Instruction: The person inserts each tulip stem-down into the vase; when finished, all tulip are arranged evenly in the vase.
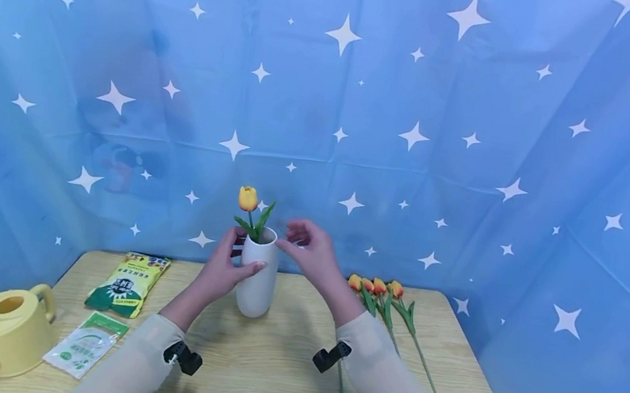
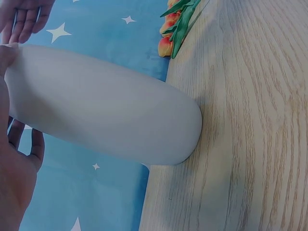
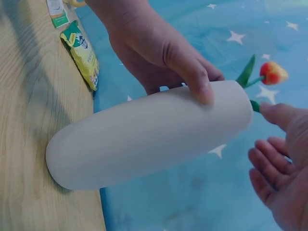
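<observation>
A tall white vase (image 1: 256, 286) stands on the table with one yellow-orange tulip (image 1: 248, 199) in it, its green leaves above the rim. My left hand (image 1: 223, 270) grips the vase near the top, thumb on the near side; in the right wrist view the thumb lies on the vase wall below the mouth. Beside the rim is my right hand (image 1: 315, 255), its fingers loosely bent with nothing held. The right thumb (image 3: 279, 115) is close to the rim and a leaf; whether it touches them I cannot tell. The lower stem is hidden inside the vase.
Several orange tulips (image 1: 378, 287) lie on the right of the wooden table (image 1: 263, 379), partly under my right forearm. On the left are a yellow-green bag (image 1: 126, 284), a white-green packet (image 1: 87, 344) and a yellow watering can (image 1: 19, 336). A blue starry curtain (image 1: 329, 103) hangs behind.
</observation>
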`<state>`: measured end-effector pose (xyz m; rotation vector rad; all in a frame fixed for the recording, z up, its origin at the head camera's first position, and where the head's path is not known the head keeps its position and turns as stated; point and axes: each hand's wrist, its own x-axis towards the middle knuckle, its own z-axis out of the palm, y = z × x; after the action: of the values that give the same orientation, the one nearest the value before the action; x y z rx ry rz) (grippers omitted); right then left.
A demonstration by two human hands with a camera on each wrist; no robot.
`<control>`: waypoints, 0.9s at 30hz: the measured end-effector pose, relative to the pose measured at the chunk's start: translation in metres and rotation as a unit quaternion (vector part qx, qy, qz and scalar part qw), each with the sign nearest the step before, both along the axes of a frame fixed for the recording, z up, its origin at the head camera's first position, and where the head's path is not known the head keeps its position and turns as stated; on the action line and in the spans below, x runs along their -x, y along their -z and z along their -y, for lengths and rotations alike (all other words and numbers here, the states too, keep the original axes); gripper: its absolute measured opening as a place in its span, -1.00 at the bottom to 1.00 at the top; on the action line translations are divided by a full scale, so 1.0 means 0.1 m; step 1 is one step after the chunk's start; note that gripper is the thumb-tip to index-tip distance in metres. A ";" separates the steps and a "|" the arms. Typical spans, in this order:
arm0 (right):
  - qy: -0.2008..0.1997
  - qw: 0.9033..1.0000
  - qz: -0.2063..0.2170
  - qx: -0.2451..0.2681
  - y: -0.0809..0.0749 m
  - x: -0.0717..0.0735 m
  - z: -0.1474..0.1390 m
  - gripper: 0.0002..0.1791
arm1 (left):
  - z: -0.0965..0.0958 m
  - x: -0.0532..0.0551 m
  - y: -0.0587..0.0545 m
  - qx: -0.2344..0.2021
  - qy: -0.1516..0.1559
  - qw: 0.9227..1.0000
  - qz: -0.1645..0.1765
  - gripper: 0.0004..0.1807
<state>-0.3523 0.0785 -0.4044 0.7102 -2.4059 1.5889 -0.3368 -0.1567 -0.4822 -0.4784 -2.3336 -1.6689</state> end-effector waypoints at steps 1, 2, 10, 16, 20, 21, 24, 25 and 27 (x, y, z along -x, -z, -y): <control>0.003 1.000 0.002 0.002 0.01 -0.01 -0.02 -0.61 | 0.00 0.00 0.00 0.001 -0.001 1.000 0.001 -0.12; 0.005 1.000 0.007 0.008 0.02 -0.03 -0.05 -0.61 | 0.00 0.00 -0.01 0.002 -0.003 1.000 0.003 -0.12; 0.030 0.999 0.030 0.023 0.17 -0.16 -0.27 -0.65 | 0.00 -0.01 -0.02 0.002 -0.007 1.000 0.004 -0.14; 0.055 0.998 0.037 0.011 0.30 -0.28 -0.47 -0.69 | -0.01 0.00 -0.01 -0.004 -0.002 1.000 -0.004 -0.18; 0.069 0.997 0.045 0.007 0.44 -0.36 -0.64 -0.69 | -0.01 0.00 -0.01 -0.003 -0.003 1.000 0.001 -0.18; 0.075 0.996 0.047 0.006 0.48 -0.37 -0.68 -0.69 | -0.01 0.00 -0.01 -0.002 -0.003 1.000 0.003 -0.18; 0.091 0.994 0.054 0.000 0.60 -0.42 -0.80 -0.72 | -0.01 0.00 -0.01 -0.001 -0.003 1.000 0.006 -0.17; 0.095 0.994 0.055 -0.003 0.64 -0.44 -0.83 -0.72 | -0.01 0.00 -0.01 0.000 -0.003 1.000 0.008 -0.17; 0.103 0.993 0.061 -0.011 0.71 -0.47 -0.90 -0.74 | 0.00 0.00 -0.01 0.000 -0.004 1.000 0.012 -0.15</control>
<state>-0.3054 0.1685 -0.4757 0.3627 -2.4914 1.5667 -0.3368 -0.1567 -0.4813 -0.4511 -2.3487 -1.6791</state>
